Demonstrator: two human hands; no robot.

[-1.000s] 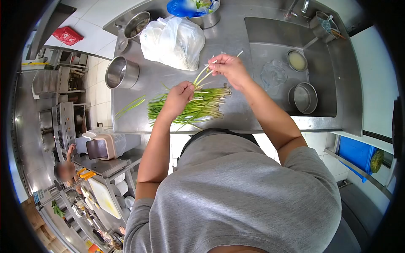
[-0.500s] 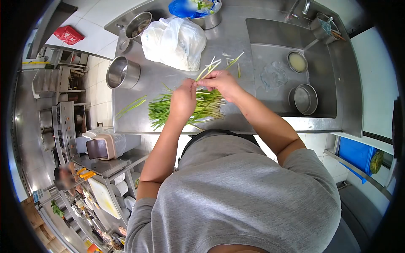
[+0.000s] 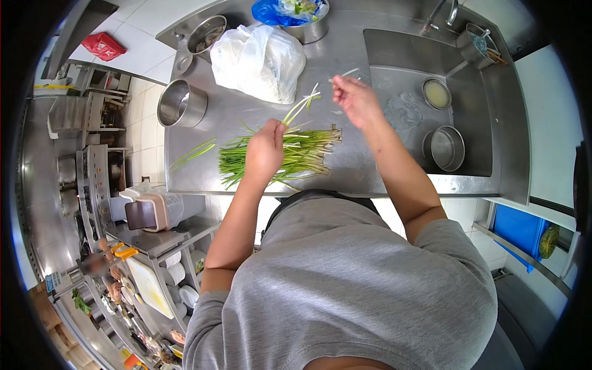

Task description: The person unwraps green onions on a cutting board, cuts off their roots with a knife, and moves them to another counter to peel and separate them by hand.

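Note:
My left hand (image 3: 265, 150) is closed round a few thin spring onions (image 3: 300, 108), their pale stems pointing up and right. Beneath and beside it lies a bunch of spring onions (image 3: 302, 151), green leaves to the left and pale root ends to the right. My right hand (image 3: 356, 102) is raised away from the bunch, near the sink's left edge, with its fingers curled together. A thin pale strip (image 3: 350, 72) shows at its fingertips; whether the fingers grip it is unclear.
A white plastic bag (image 3: 256, 65) and a metal pot (image 3: 182, 103) stand on the steel counter (image 3: 203, 172). Loose green leaves (image 3: 193, 154) lie at the left. Metal bowls (image 3: 447, 148) sit in the sink (image 3: 394, 55). Behind the bag is a pan with blue plastic (image 3: 271, 12).
My right hand has left the stems beside my left hand and moved up and right. My left hand stays almost in place, still holding the spring onions.

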